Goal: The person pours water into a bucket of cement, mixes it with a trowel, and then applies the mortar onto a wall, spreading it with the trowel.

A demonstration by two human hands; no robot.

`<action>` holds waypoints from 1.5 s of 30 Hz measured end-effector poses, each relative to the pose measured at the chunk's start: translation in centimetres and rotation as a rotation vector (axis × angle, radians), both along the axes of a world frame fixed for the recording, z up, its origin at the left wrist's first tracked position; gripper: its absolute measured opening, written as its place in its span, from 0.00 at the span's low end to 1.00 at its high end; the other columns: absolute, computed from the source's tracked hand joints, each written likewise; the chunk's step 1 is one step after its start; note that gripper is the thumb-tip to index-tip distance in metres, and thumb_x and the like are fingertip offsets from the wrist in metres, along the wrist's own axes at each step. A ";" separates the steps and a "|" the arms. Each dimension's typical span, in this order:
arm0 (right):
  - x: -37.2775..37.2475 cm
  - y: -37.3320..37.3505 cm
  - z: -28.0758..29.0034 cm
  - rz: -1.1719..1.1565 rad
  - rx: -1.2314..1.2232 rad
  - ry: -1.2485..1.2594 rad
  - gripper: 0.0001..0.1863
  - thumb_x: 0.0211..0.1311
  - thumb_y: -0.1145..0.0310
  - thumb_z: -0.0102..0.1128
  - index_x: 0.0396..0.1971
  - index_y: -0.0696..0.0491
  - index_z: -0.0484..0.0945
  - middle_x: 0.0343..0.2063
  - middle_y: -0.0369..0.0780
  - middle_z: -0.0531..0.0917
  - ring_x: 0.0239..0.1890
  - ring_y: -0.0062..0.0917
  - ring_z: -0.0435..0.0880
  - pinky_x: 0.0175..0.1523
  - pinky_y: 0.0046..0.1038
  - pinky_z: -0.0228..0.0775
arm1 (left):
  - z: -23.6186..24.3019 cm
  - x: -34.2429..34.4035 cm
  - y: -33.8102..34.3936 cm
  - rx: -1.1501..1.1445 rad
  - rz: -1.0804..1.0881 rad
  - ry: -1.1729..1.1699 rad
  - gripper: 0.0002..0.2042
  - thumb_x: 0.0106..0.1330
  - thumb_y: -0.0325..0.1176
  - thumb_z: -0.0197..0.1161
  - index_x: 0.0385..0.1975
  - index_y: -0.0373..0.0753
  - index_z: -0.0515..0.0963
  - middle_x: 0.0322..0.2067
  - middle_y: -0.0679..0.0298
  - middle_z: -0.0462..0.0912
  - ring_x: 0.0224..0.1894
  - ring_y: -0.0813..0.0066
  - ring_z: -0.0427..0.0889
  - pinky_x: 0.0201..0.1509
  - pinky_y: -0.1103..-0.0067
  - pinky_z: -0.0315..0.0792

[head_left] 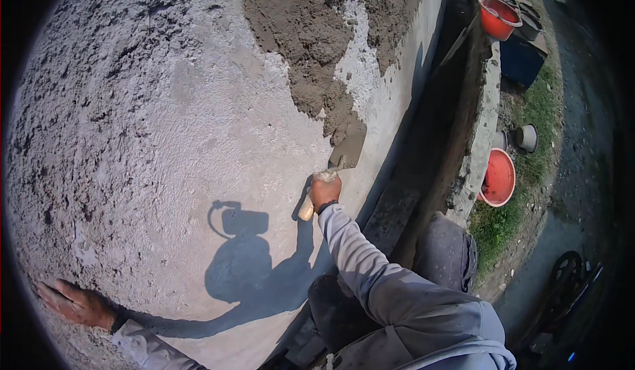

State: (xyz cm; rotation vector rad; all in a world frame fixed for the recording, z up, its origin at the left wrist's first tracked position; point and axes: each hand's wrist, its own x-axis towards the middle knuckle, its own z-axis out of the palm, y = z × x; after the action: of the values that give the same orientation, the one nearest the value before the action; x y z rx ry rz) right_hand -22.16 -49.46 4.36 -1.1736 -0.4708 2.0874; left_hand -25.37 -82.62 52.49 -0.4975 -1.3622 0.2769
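My right hand [325, 189] is closed round the pale handle of a trowel [348, 149]. The trowel's blade lies against the wall [231, 138], at the lower tip of a patch of wet brown mortar [317, 52]. That patch spreads down from the top of the wall and leaves a pale bare strip near its right side. At the lower left, my left hand [76, 304] rests on the rough grey surface with its fingers stretched out. My shadow falls across the smoother part of the wall between both hands.
Along the right runs a concrete ledge [481, 132] with a dark gap between it and the wall. Beyond it, an orange-red basin [497, 179] and grey buckets [526, 138] lie by the grass. A red tub [499, 18] stands farther off. A dark wheel [565, 274] shows at lower right.
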 end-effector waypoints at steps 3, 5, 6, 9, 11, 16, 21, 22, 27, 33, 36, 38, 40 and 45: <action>-1.4 -0.5 0.2 -0.054 0.338 -0.179 0.05 0.51 0.76 0.57 0.27 0.56 0.70 0.19 0.38 0.75 0.18 0.26 0.76 0.23 0.28 0.69 | -0.5 0.0 -0.1 -0.061 -0.006 0.014 0.24 0.69 0.47 0.43 0.55 0.34 0.68 0.56 0.49 0.68 0.59 0.52 0.64 0.65 0.65 0.53; -1.6 -0.7 1.1 -0.042 0.310 -0.204 0.08 0.49 0.74 0.59 0.29 0.58 0.71 0.22 0.42 0.78 0.24 0.31 0.78 0.31 0.30 0.70 | -1.6 0.4 1.8 0.051 -0.026 -0.017 0.25 0.68 0.50 0.44 0.56 0.36 0.68 0.56 0.51 0.68 0.60 0.53 0.64 0.65 0.65 0.54; -1.7 -0.4 1.5 -0.025 0.275 -0.232 0.12 0.47 0.72 0.62 0.30 0.61 0.72 0.25 0.45 0.80 0.31 0.36 0.81 0.39 0.32 0.71 | -1.6 0.3 2.0 0.062 -0.027 -0.011 0.25 0.68 0.50 0.44 0.56 0.36 0.68 0.56 0.51 0.68 0.60 0.53 0.64 0.65 0.65 0.54; -0.6 -1.5 8.4 -0.029 0.376 -0.249 0.12 0.47 0.71 0.61 0.30 0.61 0.72 0.27 0.48 0.81 0.33 0.39 0.81 0.39 0.33 0.71 | -1.2 0.3 0.4 0.093 0.000 -0.014 0.24 0.68 0.51 0.45 0.56 0.41 0.68 0.58 0.58 0.68 0.62 0.55 0.61 0.64 0.64 0.53; 0.2 -1.5 12.6 -0.081 0.500 -0.351 0.13 0.47 0.70 0.61 0.31 0.61 0.72 0.28 0.49 0.81 0.34 0.42 0.81 0.41 0.35 0.72 | -1.7 0.7 1.9 0.135 -0.023 -0.044 0.25 0.68 0.52 0.43 0.57 0.41 0.67 0.59 0.57 0.66 0.63 0.56 0.60 0.65 0.64 0.51; 0.9 -1.4 16.6 -0.047 0.533 -0.326 0.15 0.47 0.70 0.61 0.33 0.62 0.71 0.29 0.51 0.81 0.34 0.46 0.80 0.40 0.37 0.72 | -2.1 2.0 3.4 0.203 -0.022 -0.075 0.27 0.67 0.54 0.41 0.59 0.44 0.66 0.61 0.59 0.64 0.65 0.57 0.57 0.65 0.60 0.48; 2.1 -1.4 20.7 -0.060 0.675 -0.236 0.08 0.49 0.72 0.58 0.27 0.61 0.71 0.26 0.49 0.79 0.31 0.43 0.79 0.39 0.36 0.70 | -2.4 1.9 3.5 0.252 -0.018 -0.100 0.27 0.66 0.56 0.41 0.60 0.48 0.64 0.62 0.61 0.62 0.66 0.57 0.55 0.65 0.53 0.44; 2.4 -1.1 21.5 -0.035 0.723 -0.190 0.08 0.50 0.73 0.56 0.27 0.61 0.71 0.25 0.48 0.79 0.30 0.43 0.79 0.39 0.36 0.70 | -2.4 2.0 3.9 0.251 -0.030 -0.088 0.27 0.66 0.56 0.41 0.60 0.48 0.64 0.62 0.61 0.62 0.66 0.57 0.55 0.65 0.53 0.44; 6.9 -0.2 24.5 0.162 0.149 0.527 0.07 0.56 0.67 0.54 0.30 0.55 0.70 0.22 0.36 0.74 0.21 0.24 0.75 0.23 0.27 0.71 | -1.8 1.6 2.0 0.260 0.024 -0.085 0.28 0.65 0.58 0.40 0.60 0.49 0.64 0.63 0.62 0.60 0.67 0.59 0.54 0.65 0.52 0.42; 12.2 3.9 21.0 0.246 -0.139 1.107 0.08 0.57 0.67 0.54 0.34 0.51 0.69 0.21 0.35 0.72 0.18 0.24 0.75 0.23 0.27 0.72 | -2.3 2.5 3.1 0.283 0.030 -0.113 0.29 0.65 0.59 0.39 0.61 0.49 0.64 0.63 0.63 0.61 0.67 0.61 0.53 0.66 0.53 0.42; 12.8 6.6 17.0 0.253 -0.124 1.276 0.06 0.58 0.68 0.51 0.35 0.45 0.68 0.20 0.34 0.72 0.18 0.23 0.74 0.23 0.28 0.71 | -1.8 1.6 2.4 0.294 0.046 -0.087 0.30 0.65 0.59 0.38 0.61 0.49 0.63 0.64 0.64 0.59 0.67 0.61 0.52 0.66 0.53 0.41; 14.0 9.0 15.2 0.180 -0.110 1.253 0.04 0.58 0.67 0.51 0.33 0.47 0.69 0.20 0.33 0.71 0.19 0.23 0.73 0.23 0.28 0.69 | -2.1 1.5 2.5 0.279 0.067 -0.095 0.30 0.65 0.60 0.37 0.62 0.49 0.62 0.64 0.64 0.57 0.67 0.61 0.52 0.66 0.52 0.40; 16.1 11.4 15.0 0.122 -0.067 1.286 0.04 0.58 0.66 0.51 0.31 0.49 0.70 0.20 0.33 0.71 0.19 0.23 0.72 0.22 0.27 0.68 | -2.3 2.1 3.0 0.285 0.062 -0.112 0.30 0.65 0.59 0.38 0.61 0.48 0.64 0.63 0.62 0.60 0.67 0.60 0.53 0.66 0.54 0.42; 23.8 18.4 16.3 -0.108 0.301 1.265 0.11 0.57 0.65 0.49 0.36 0.55 0.69 0.20 0.36 0.69 0.19 0.24 0.70 0.22 0.27 0.66 | -2.5 2.1 3.1 0.292 0.044 -0.139 0.30 0.65 0.59 0.38 0.61 0.48 0.64 0.63 0.62 0.60 0.67 0.59 0.52 0.66 0.54 0.41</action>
State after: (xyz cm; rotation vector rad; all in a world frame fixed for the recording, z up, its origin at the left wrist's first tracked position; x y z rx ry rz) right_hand 1.66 -31.01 20.61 0.3727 -0.0771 2.0992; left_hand -23.31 -79.55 49.98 -0.2460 -1.5203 0.0774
